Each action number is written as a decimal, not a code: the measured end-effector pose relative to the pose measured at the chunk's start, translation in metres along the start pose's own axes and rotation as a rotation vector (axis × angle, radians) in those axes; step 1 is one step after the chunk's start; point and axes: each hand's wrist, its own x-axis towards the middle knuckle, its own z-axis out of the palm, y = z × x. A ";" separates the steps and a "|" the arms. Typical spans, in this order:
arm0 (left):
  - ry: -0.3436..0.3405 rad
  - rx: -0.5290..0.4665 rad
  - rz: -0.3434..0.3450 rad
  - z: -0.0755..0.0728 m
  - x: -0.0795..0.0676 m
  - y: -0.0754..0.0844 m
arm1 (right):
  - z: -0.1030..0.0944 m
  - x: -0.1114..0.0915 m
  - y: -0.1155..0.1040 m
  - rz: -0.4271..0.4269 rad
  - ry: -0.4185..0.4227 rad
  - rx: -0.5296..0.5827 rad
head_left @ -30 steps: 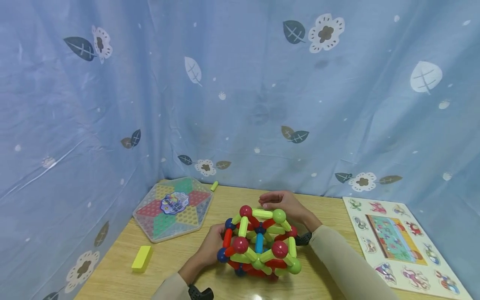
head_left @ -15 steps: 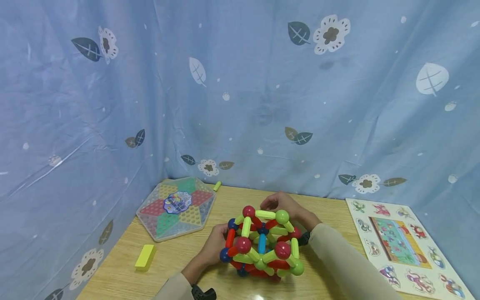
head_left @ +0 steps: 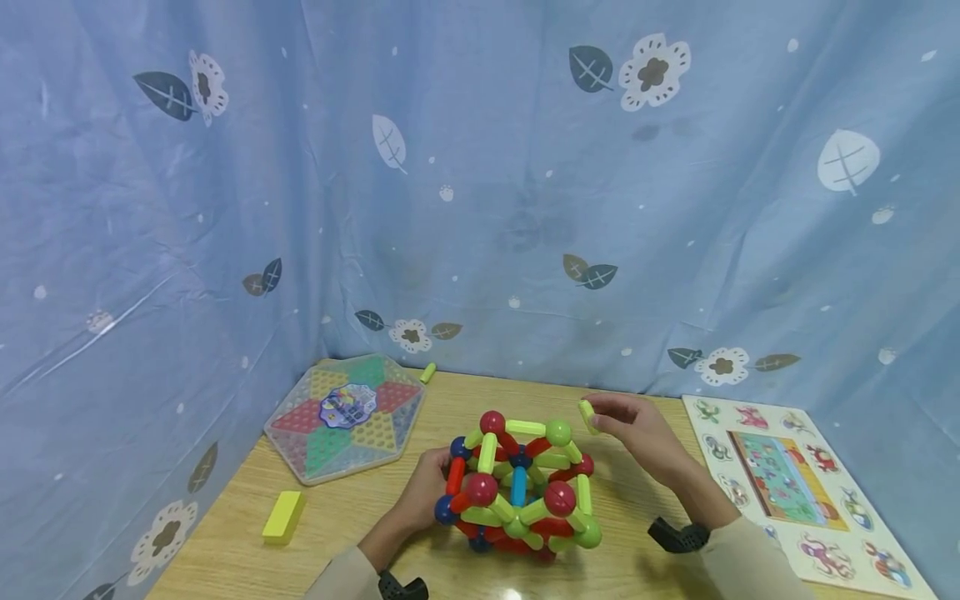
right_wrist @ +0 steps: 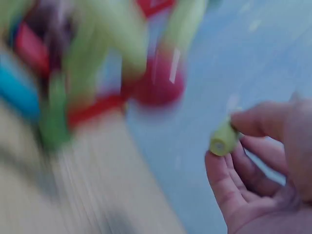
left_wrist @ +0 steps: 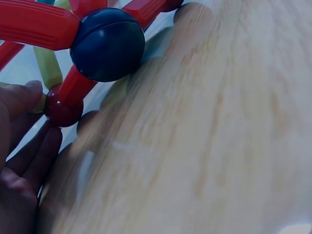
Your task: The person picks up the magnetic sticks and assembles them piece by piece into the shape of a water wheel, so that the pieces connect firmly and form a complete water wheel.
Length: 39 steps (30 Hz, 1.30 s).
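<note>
A ball-and-stick magnetic structure (head_left: pixel 519 485) of red, dark blue and yellow-green balls stands on the wooden table. Red and yellow-green sticks join its balls, with a blue stick inside. At its left side my left hand (head_left: pixel 426 487) grips it; in the left wrist view the thumb lies on a yellow-green stick beside a dark red ball (left_wrist: pixel 64 108). Behind and to the right of the structure, my right hand (head_left: pixel 641 435) pinches a yellow-green magnetic stick (head_left: pixel 588 417) between thumb and fingers. The stick's round end (right_wrist: pixel 220 145) shows in the right wrist view, apart from the structure.
A hexagonal board (head_left: pixel 345 417) with coloured triangles lies at the back left. Beyond it sits a small yellow-green stick (head_left: pixel 428 372). A yellow block (head_left: pixel 283 517) is at the front left, and a picture puzzle board (head_left: pixel 810 492) at the right. Blue curtains (head_left: pixel 480 208) hang behind.
My right hand has moved right from behind the structure, and the yellow-green stick now shows in its fingers. The left hand and the structure have kept their place.
</note>
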 end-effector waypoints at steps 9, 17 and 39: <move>0.011 0.010 -0.004 -0.003 0.000 0.000 | 0.038 -0.071 -0.057 0.038 -0.107 0.748; 0.011 0.010 -0.006 -0.003 0.001 0.000 | 0.083 -0.082 -0.073 0.197 0.167 0.694; 0.005 0.039 0.077 0.000 -0.001 -0.001 | 0.086 -0.085 -0.076 0.255 -0.013 0.661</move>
